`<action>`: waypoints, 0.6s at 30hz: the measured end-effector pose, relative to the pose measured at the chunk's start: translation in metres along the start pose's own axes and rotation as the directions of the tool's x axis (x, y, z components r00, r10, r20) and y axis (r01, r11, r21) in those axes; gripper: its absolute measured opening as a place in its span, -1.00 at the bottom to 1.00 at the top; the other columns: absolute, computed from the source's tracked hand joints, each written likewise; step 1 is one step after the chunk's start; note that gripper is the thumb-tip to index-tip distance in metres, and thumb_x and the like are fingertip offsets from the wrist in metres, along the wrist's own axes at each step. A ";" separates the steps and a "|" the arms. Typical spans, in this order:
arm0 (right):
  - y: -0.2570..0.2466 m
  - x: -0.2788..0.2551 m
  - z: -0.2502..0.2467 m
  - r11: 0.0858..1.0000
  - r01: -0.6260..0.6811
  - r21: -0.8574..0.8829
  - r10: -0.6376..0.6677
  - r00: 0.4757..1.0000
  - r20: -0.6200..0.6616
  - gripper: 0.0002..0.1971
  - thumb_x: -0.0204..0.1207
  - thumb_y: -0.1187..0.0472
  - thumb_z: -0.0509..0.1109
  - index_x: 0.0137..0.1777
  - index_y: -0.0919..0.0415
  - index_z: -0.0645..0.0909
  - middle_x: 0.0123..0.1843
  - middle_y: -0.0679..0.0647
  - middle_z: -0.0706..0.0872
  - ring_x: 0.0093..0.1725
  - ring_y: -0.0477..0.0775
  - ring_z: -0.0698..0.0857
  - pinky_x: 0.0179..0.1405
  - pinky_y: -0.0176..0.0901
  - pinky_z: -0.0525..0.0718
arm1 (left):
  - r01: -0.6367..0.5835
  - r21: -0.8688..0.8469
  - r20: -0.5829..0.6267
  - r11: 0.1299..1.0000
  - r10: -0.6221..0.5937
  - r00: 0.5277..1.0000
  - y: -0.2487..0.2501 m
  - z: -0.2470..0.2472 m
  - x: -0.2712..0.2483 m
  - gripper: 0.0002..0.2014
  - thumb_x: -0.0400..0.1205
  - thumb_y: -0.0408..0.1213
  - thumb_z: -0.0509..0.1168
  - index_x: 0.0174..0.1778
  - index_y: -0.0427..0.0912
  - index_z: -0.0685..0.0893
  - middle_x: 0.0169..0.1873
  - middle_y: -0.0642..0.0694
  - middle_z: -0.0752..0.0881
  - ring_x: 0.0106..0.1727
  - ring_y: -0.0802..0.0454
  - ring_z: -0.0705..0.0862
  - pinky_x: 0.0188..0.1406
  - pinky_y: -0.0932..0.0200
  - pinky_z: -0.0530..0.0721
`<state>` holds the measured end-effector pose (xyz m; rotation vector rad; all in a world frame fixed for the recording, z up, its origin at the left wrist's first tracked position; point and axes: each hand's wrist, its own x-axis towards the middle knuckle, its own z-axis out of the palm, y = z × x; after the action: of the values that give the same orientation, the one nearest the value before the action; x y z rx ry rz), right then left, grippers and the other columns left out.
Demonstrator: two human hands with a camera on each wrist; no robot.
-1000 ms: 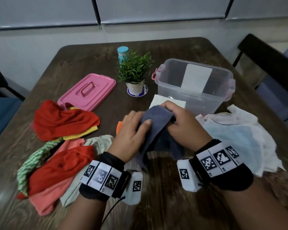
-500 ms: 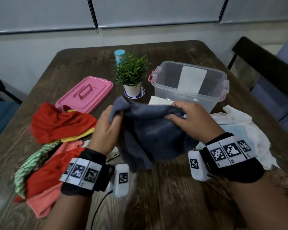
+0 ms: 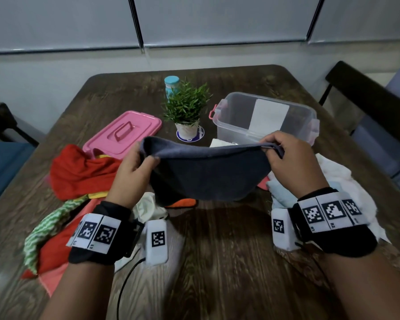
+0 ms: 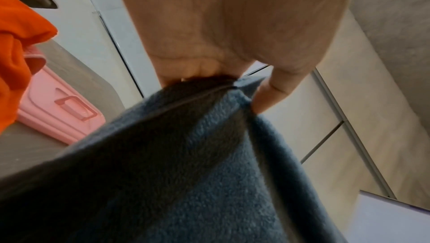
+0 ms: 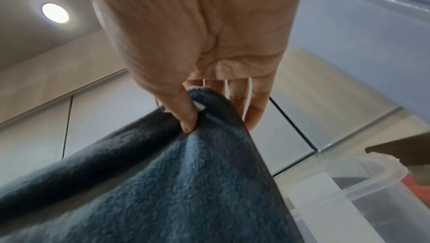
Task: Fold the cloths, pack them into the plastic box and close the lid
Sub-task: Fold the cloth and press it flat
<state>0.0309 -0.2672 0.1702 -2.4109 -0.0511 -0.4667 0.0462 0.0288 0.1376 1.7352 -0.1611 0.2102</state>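
2 hands, left hand [image 3: 134, 174] & right hand [image 3: 291, 162], pinch blue cloth [image 3: 208, 174] corners; soft, limp, light, so hold by corners.

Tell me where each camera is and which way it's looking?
Head: on the person's head, looking forward and down at the table; both hands and wristbands show.
Left wrist: under the left hand, looking along it at the blue cloth and pink lid.
Right wrist: under the right hand, looking along it at the cloth, plastic box and ceiling.
All three share the blue cloth, pinched by both hands.
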 end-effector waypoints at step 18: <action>0.015 -0.004 0.006 0.892 -0.160 0.423 0.149 0.987 0.058 -0.76 0.71 0.32 0.18 0.11 0.02 0.64 0.14 0.00 0.73 0.18 -0.04 0.68 0.15 -0.22 0.66 | 0.021 0.032 -0.156 0.999 -0.016 0.988 -0.013 -0.017 -0.007 -0.78 0.70 -0.31 0.25 -0.12 0.04 0.77 -0.26 0.12 0.80 -0.12 0.05 0.68 0.00 -0.05 0.63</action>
<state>0.0318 -0.2748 0.1552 -1.9693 0.0270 -0.3134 0.0411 0.0479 0.1262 1.7455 -0.0274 0.3348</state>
